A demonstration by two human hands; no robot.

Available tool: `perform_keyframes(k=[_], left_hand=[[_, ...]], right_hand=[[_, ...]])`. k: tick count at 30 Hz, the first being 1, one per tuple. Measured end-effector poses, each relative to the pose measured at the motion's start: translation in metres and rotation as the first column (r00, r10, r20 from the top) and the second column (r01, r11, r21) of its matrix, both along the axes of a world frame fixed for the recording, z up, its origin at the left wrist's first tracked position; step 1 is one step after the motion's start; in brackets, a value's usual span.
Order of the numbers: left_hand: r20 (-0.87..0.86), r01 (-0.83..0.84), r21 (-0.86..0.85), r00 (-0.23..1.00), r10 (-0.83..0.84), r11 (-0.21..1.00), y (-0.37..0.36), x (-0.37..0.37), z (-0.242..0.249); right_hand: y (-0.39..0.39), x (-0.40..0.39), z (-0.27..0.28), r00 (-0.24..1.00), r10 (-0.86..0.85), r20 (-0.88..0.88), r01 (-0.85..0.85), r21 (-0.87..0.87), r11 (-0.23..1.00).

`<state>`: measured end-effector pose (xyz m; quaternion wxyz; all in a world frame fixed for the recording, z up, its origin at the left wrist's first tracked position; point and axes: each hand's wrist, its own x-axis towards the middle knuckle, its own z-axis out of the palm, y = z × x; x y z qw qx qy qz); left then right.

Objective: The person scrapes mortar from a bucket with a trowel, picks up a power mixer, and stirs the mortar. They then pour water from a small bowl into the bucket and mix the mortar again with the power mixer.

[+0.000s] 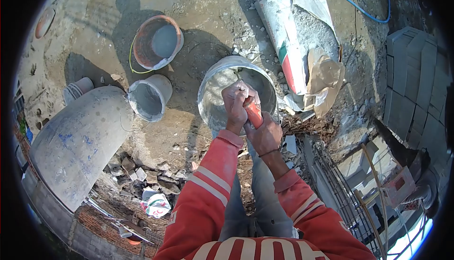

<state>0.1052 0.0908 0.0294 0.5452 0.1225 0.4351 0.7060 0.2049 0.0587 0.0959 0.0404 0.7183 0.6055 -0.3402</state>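
The orange handle [253, 112] is standing almost upright over the grey bucket [215, 82], its lower end hidden inside, so what tool it belongs to I cannot tell. The left hand [236, 103] is wrapping its fingers tight around the upper part, and the right hand [265, 134] is clamping just below it, both fists closed on the handle and touching each other. The bucket's rim is lying directly beyond the knuckles, the person's legs just under the wrists.

I judge the main risk to be the bucket tipping: it is sitting on rough ground strewn with rubble, and a hard sideways pull could rock it over. The hands look dusted with grey (possibly cement), so a slipping grip also seems possible.

Further out from the left fingers are a smaller grey bucket [150, 98] and an orange-lined one [157, 42]; beyond the right fingers, an opened sack [293, 37] is lying spilling grey powder.
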Motion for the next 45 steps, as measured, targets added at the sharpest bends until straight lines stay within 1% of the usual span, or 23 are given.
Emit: perform_keyframes(k=[4,6,7,9,10,12,13,15,19,21,25,27,31,33,36,40,42,43,45], left_hand=[[-0.018,0.040,-0.031,0.999,-0.041,0.999,0.000,-0.003,0.000],[-0.086,0.075,-0.117,0.993,-0.086,0.990,-0.002,-0.001,0.000],[-0.086,0.073,-0.119,0.993,-0.084,0.990,-0.003,-0.001,0.000],[-0.186,0.078,-0.045,0.979,-0.085,0.996,-0.005,-0.001,0.000],[-0.187,0.079,-0.046,0.979,-0.086,0.996,-0.006,0.000,0.000],[-0.206,0.091,-0.120,0.972,-0.114,0.989,-0.009,0.000,0.002],[-0.210,0.091,-0.121,0.971,-0.115,0.988,-0.010,-0.002,0.002],[-0.229,0.096,-0.123,0.966,-0.123,0.988,-0.015,-0.005,0.001],[-0.183,0.072,-0.144,0.978,-0.098,0.987,-0.023,-0.003,0.002],[-0.234,0.104,-0.175,0.962,-0.143,0.979,-0.027,-0.002,0.001],[-0.219,0.134,-0.209,0.959,-0.180,0.969,-0.037,0.002,-0.006],[-0.140,0.093,-0.201,0.983,-0.123,0.975,-0.042,0.008,-0.007],[-0.152,0.112,-0.230,0.977,-0.150,0.967,-0.049,0.009,-0.008],[-0.126,0.119,-0.192,0.981,-0.144,0.974,-0.051,0.014,-0.010],[-0.170,0.101,-0.165,0.977,-0.129,0.981,-0.050,0.018,-0.011],[-0.144,0.132,-0.196,0.976,-0.161,0.972,-0.050,0.015,-0.009],[-0.182,0.112,-0.195,0.972,-0.148,0.974,-0.051,0.013,-0.008],[-0.182,0.113,-0.195,0.972,-0.149,0.974,-0.052,0.012,-0.007],[-0.135,0.076,-0.143,0.986,-0.095,0.987,-0.052,0.012,-0.007]], right_hand=[[-0.002,0.004,-0.005,0.998,0.029,-0.064,-0.028,0.021,0.999],[-0.002,0.005,-0.007,0.996,0.016,-0.085,-0.018,-0.024,1.000],[-0.004,0.005,-0.010,0.996,0.018,-0.086,-0.020,-0.026,0.999],[-0.009,0.006,-0.016,0.992,-0.014,-0.122,0.009,-0.043,0.999],[-0.010,0.006,-0.018,0.992,-0.014,-0.123,0.009,-0.044,0.999],[-0.012,0.007,-0.020,0.978,-0.085,-0.190,0.059,-0.136,0.989],[-0.014,0.006,-0.021,0.977,-0.086,-0.194,0.060,-0.137,0.989],[-0.017,0.004,-0.022,0.993,-0.051,-0.107,0.032,-0.172,0.985],[-0.022,0.006,-0.019,0.992,-0.041,-0.118,0.017,-0.193,0.981],[-0.026,0.007,-0.019,0.993,-0.022,-0.115,0.001,-0.182,0.983],[-0.036,0.015,-0.026,0.989,-0.040,-0.145,0.009,-0.211,0.977],[-0.040,0.017,-0.025,0.990,0.004,-0.140,-0.027,-0.161,0.987],[-0.049,0.027,-0.030,0.991,0.052,-0.124,-0.074,-0.179,0.981],[-0.054,0.030,-0.032,0.988,0.016,-0.155,-0.038,-0.140,0.989],[-0.050,0.030,-0.026,0.989,-0.002,-0.149,-0.024,-0.177,0.984],[-0.050,0.034,-0.031,0.985,-0.007,-0.174,-0.024,-0.179,0.984],[-0.048,0.032,-0.028,0.990,0.064,-0.126,-0.085,-0.173,0.981],[-0.046,0.030,-0.026,0.990,0.063,-0.126,-0.085,-0.173,0.981],[-0.044,0.029,-0.022,0.989,0.059,-0.134,-0.081,-0.165,0.983]])
